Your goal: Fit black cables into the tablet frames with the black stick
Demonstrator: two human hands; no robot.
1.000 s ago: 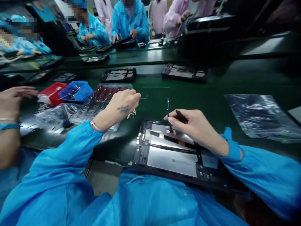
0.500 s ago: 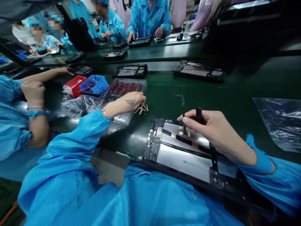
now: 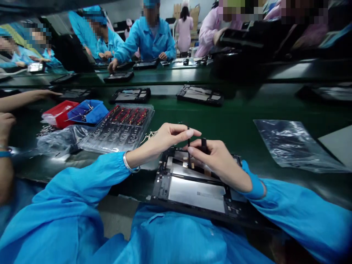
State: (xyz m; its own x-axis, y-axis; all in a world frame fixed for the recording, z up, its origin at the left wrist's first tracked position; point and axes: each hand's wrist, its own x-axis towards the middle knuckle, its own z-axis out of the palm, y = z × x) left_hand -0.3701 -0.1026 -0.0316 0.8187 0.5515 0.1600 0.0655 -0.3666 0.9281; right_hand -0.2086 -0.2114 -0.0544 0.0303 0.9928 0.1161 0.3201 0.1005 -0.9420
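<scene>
An opened tablet (image 3: 196, 194) with silver battery panels and a black frame lies in front of me at the bench edge. Above it stands a thin black flex cable (image 3: 189, 159), its lower end over the tablet's inside. My right hand (image 3: 220, 159) is closed, thumb and finger pinching this cable. A dark stick-like tool (image 3: 204, 145) also pokes up from that hand. My left hand (image 3: 166, 138) reaches in from the left, thumb and forefinger closed on the cable's upper part. The fingertips of both hands are close together.
Left of me are a clear tray (image 3: 121, 128) of small red and black parts, a blue bin (image 3: 92, 112), a red bin (image 3: 59, 113) and a plastic bag (image 3: 60, 141). A clear sheet (image 3: 291, 146) lies right. Further tablets (image 3: 199, 94) stand behind; co-workers sit around.
My left hand has moved right from beside the tray and pale strips to the flex cable. My right hand still holds the cable. The head view has shifted.
</scene>
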